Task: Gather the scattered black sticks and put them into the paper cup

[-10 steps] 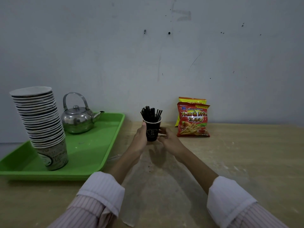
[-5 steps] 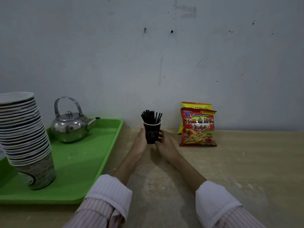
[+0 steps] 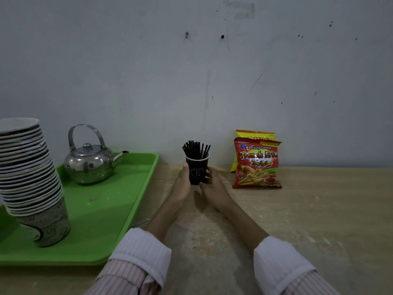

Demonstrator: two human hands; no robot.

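Cup stack (image 3: 29, 177) cropped at left edge; paper cup (image 3: 197, 170) print illegible.

The paper cup (image 3: 197, 172) is black with a white rim and a faint pale emblem on its side; the sticks (image 3: 195, 149) in it are black. The tray (image 3: 119, 201) is bright green. The kettle (image 3: 90, 160) is shiny silver. The stacked cups (image 3: 29, 177) are white with dark rims and dark print. The front snack bag (image 3: 257, 165) is red with yellow lettering, the bag behind it (image 3: 255, 134) yellow and orange. The sleeves (image 3: 142, 260) are pale pink with thin stripes. The desk (image 3: 319, 209) is light tan wood grain, the wall (image 3: 191, 71) grey-white with dark specks.
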